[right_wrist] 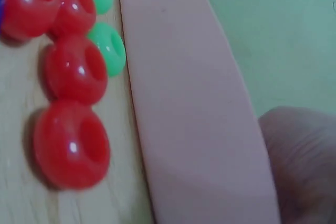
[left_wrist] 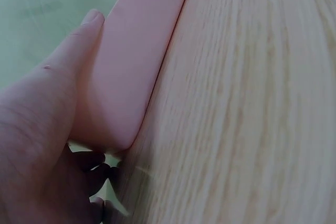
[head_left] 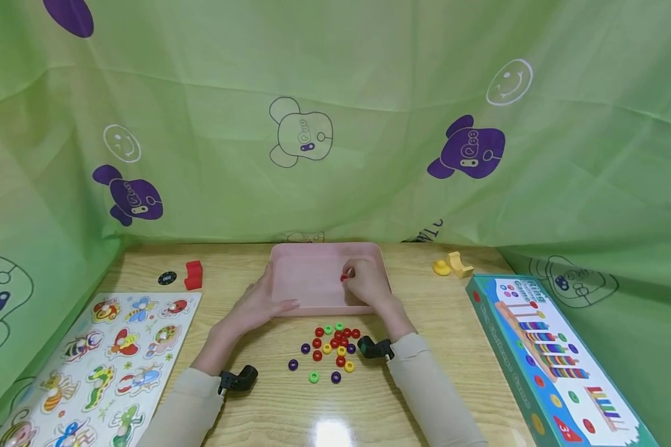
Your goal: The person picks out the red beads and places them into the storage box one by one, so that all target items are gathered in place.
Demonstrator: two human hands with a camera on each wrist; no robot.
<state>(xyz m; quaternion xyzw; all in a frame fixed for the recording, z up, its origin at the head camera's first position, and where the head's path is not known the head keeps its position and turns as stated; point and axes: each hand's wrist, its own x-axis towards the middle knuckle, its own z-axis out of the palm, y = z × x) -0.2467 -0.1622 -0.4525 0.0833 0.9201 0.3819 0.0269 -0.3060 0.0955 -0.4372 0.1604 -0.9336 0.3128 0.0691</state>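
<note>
A pink tray (head_left: 319,310) stands on the wooden table in front of the green curtain. My left hand (head_left: 260,302) holds its near left corner; in the left wrist view the thumb (left_wrist: 86,35) lies along the near wall, the fingers round the side. Inside the tray's right half, my right hand (head_left: 366,282) pinches a red ring bead (head_left: 343,277) between thumb and fingertips. Just in front of the tray lie several loose beads: red (right_wrist: 73,145), green (right_wrist: 108,49), yellow (head_left: 349,367) and purple (head_left: 335,377). The tray wall hides most of the right hand in the right wrist view.
An insect puzzle board (head_left: 106,360) lies at the left, below a black disc (head_left: 167,277) and a red block (head_left: 193,275). At the right are a boxed game (head_left: 559,366), a yellow duck (head_left: 441,267) and a yellow curved block (head_left: 460,265).
</note>
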